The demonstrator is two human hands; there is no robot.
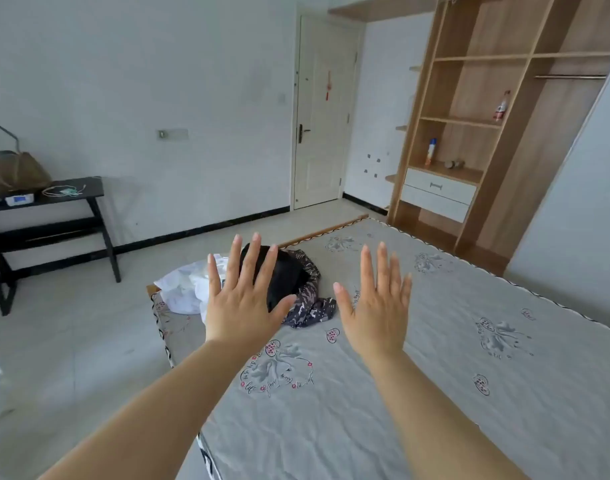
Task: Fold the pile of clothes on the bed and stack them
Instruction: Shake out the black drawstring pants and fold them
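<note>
A pile of clothes lies at the far left corner of the grey patterned bed [417,358]: a crumpled white garment [184,287], a black garment [286,271] and a dark patterned garment [308,303]. Both arms stretch out in front of me above the bed. My left hand [243,299] is raised with fingers spread and straight, holding nothing, and it hides part of the pile. My right hand [376,306] is held up the same way to the right of the pile, above bare mattress.
A black side table [54,209] with a bag and small items stands by the left wall. A white door [324,116] is straight ahead. An open wooden wardrobe [487,116] with shelves and drawers stands beyond the bed's far end. Tiled floor lies left of the bed.
</note>
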